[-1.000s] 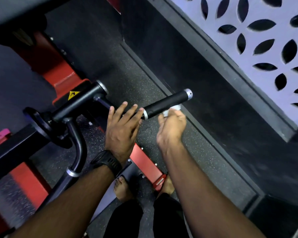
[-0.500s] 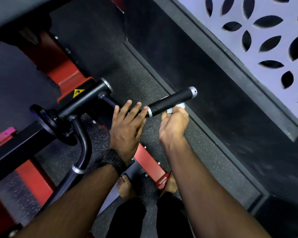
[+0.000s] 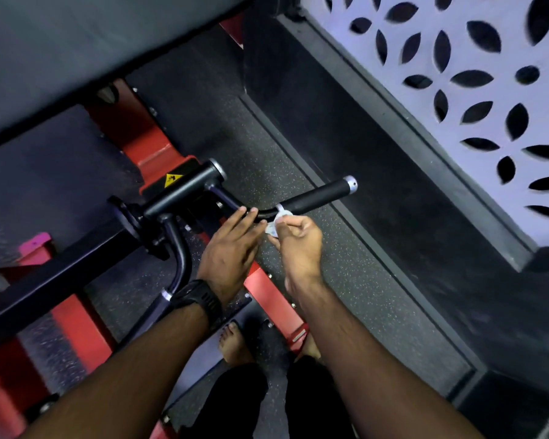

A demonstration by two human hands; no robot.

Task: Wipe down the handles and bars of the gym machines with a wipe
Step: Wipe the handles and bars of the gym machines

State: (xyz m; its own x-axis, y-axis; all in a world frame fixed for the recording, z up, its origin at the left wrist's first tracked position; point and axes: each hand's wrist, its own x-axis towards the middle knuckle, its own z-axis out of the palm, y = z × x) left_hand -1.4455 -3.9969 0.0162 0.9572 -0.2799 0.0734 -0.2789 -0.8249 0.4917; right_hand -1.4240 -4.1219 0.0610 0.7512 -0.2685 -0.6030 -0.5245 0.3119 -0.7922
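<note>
Since a second ago, the right grip (image 3: 298,239), a bare hand, has slid back along the handle (image 3: 317,196), from under the middle of its black rubber sleeve to its inner end. That is where a silver collar meets the bent bar (image 3: 227,198). I see this grip clamped on the wipe (image 3: 278,221), a small crumpled white piece pinched between thumb and fingertips. The wipe is pressed against the underside of the handle at that collar.

The left grip (image 3: 232,245) has also shifted a little nearer the right one. Its fingers are apart and straight, lying flat on the bent bar just beside the wipe and holding nothing. A black watch (image 3: 200,299) sits on that wrist.

Seen from above, the handle juts out over the speckled dark floor (image 3: 346,274) and ends in a silver cap. A second, curved handle (image 3: 179,248) hangs down to the left of the same pivot, against the red frame (image 3: 152,147).

I judge that the task is at an early stage. The rubber sleeve looks to have been covered, and the wipe is now at the joint. The bent bar, the curved handle and any other machines are left to do. I cannot tell from here how clean any surface is.
</note>
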